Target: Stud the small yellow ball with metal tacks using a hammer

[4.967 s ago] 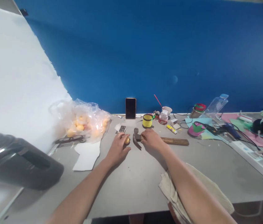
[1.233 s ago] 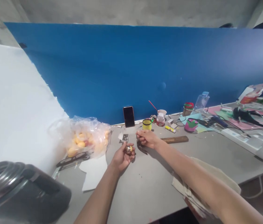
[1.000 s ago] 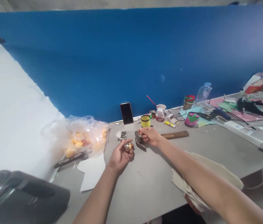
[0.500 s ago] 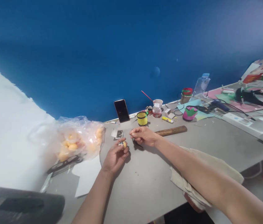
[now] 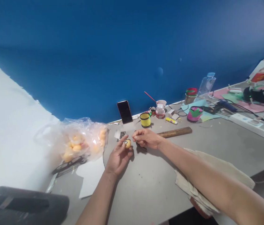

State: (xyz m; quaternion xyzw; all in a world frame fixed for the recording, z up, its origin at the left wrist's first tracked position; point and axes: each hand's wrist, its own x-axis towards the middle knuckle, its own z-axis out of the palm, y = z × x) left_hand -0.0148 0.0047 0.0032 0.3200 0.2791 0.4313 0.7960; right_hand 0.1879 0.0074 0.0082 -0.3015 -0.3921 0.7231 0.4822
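My left hand (image 5: 119, 154) holds a small yellow ball (image 5: 128, 143) between its fingertips, just above the grey table (image 5: 216, 147). My right hand (image 5: 146, 138) is closed in a pinch right beside the ball; what it pinches is too small to make out. This hand covers the head of a hammer, whose wooden handle (image 5: 175, 132) runs off to the right on the table. A small card of metal pieces (image 5: 122, 135) lies just behind my left hand.
A clear bag of yellow balls (image 5: 80, 142) and black scissors (image 5: 67, 164) lie left. A phone (image 5: 124, 112) leans on the blue wall near a yellow tape roll (image 5: 145, 119). A cloth (image 5: 211, 175) lies under my right forearm. Craft clutter fills the far right.
My right hand has let go of the hammer head and come up pinched beside the ball. My left hand has lifted and turned the ball. The camera has tilted and swung.
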